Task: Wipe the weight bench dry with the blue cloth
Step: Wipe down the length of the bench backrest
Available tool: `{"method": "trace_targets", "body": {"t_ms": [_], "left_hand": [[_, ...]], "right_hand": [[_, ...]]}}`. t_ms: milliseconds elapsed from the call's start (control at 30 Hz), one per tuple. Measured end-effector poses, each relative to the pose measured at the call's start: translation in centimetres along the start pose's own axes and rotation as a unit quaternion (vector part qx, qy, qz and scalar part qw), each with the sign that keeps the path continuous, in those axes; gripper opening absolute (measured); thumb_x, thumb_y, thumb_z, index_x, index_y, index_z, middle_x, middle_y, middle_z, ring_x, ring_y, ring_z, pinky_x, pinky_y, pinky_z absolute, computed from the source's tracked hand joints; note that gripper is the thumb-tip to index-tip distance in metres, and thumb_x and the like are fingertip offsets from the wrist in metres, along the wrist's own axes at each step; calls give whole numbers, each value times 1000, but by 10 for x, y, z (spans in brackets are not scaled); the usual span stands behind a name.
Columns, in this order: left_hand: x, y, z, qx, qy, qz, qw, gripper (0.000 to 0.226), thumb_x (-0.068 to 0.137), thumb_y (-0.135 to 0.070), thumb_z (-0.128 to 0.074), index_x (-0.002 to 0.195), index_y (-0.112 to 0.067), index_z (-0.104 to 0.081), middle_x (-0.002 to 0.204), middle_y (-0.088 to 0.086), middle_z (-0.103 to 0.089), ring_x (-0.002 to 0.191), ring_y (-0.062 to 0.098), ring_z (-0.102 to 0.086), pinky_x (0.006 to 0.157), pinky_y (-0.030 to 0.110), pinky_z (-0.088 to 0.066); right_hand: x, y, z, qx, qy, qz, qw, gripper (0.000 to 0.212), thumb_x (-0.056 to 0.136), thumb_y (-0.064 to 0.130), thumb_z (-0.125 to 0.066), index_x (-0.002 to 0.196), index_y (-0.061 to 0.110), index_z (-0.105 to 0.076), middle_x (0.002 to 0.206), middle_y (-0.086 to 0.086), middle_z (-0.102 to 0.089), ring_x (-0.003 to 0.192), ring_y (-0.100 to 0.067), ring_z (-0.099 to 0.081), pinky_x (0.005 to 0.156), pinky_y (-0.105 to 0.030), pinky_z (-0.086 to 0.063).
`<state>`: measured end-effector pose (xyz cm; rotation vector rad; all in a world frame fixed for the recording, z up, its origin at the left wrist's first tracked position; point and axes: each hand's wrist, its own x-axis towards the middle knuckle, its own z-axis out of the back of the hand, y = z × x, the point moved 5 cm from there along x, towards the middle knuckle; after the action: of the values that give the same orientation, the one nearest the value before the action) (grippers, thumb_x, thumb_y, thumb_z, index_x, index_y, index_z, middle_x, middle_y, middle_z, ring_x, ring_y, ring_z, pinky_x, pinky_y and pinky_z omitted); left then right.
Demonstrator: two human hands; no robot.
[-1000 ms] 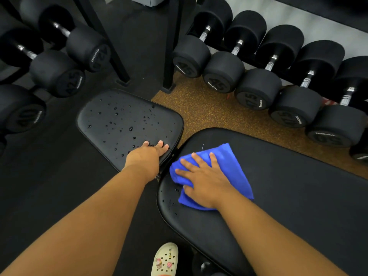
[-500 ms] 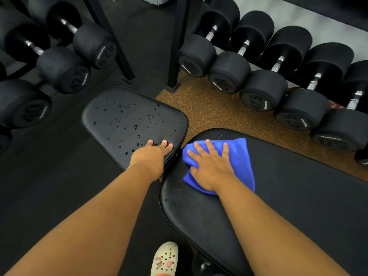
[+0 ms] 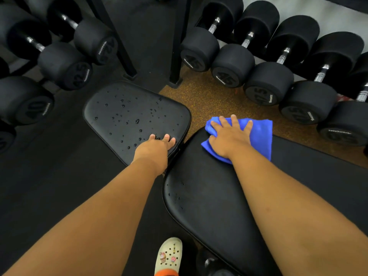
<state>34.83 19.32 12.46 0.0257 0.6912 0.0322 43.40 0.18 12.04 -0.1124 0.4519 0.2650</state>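
Two pads on bench: small seat pad (image 3: 137, 118) at far-left end, long back pad (image 3: 215, 196) running toward right edge. Right hand (image 3: 229, 138) flat, fingers spread, palm pressing blue cloth (image 3: 260, 136) onto far corner of back pad, next to gap between pads. Not a pinch or fist, just open palm pinning cloth; cloth bunched under palm, part hanging past pad's far edge. Left hand (image 3: 157, 148) open too, fingertips resting on near-right edge of seat pad, bracing, holding nothing.

Many droplets (image 3: 127, 116) across seat pad, untouched. Few droplets (image 3: 178, 193) along left edge of back pad, near side. Rest of back pad looks dry, though dark vinyl hides thin film, so cannot tell for sure.

Cloth: soft, light, limp, likely microfibre; folds and slides easily, no grip point needed, best kept under flat palm with fingers splayed for wide contact. Bunches if pushed edge-first; refold when wet. Vinyl: smooth, slippery when wet, padded with slight give, firm pressure fine.

Step judged: mid-wipe on back pad, far corner. Roughly under halfway. Left to do: sweep left edge droplets, then cross gap to seat pad.

Dumbbells (image 3: 233, 65) on racks beyond far edge, well apart. Shoe (image 3: 169, 255) on floor near bottom, below back pad.
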Motion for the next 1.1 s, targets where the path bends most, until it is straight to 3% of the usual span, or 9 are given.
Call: {"method": "trace_targets", "body": {"t_ms": [167,267,367,467,600,833,1033,1100], "left_hand": [[-1,2,-1,-18,-19,0,1000,85,91,0,-46,152,-35,1,160,-15,1,148,27,-1,104,42,-42],[-2,4,-4,-26,-27,4,999,86,90,2,-46,151,-37,1,160,-16,1,149,24,-1,104,41,-43],[-2,4,-2,-26,-29,4,999,90,88,6,-46,151,-38,2,160,-17,1,149,24,-1,100,39,-45],[-2,4,-3,-17,-26,-1,1000,91,89,6,-47,151,-37,3,160,-16,2,149,25,0,97,39,-48],[1,6,-3,-21,-18,-9,1000,88,91,2,-47,151,-37,4,160,-13,3,148,27,0,102,42,-46],[0,4,-3,-19,-29,-6,999,81,93,-7,-47,152,-36,1,161,-13,-1,149,26,-2,107,39,-39],[3,4,-4,-22,-30,5,999,85,91,-4,-48,151,-38,1,160,-16,0,149,24,-1,106,43,-40],[5,5,-6,-24,-29,3,999,84,92,-5,-47,151,-38,2,160,-16,1,149,24,0,106,43,-41]], "right_hand": [[-43,62,-21,-5,15,166,986,56,96,46,-30,150,40,-20,161,12,-9,149,-20,1,113,-62,9],[-86,67,-30,13,34,250,967,54,96,45,-36,149,42,-25,160,16,-12,149,-14,-1,114,-56,11],[-91,31,-22,34,38,236,970,52,96,41,-38,147,46,-26,159,22,-11,148,-9,0,116,-52,11],[-63,-5,-11,35,11,125,992,52,97,42,-34,147,45,-24,160,19,-8,148,-10,2,116,-54,8],[-37,9,-7,11,2,40,999,57,96,45,-29,151,40,-17,162,12,-1,148,-21,9,112,-61,10],[-80,112,-37,30,21,211,977,53,91,47,-36,144,41,-35,158,10,-21,148,-26,0,110,-64,14],[-114,164,-63,-122,83,340,929,53,90,50,-42,135,25,-53,146,-4,-41,143,-32,-14,109,-66,14],[-118,162,-63,-106,70,352,927,53,89,49,-45,136,26,-52,146,-3,-42,143,-31,-15,110,-64,14]]}}
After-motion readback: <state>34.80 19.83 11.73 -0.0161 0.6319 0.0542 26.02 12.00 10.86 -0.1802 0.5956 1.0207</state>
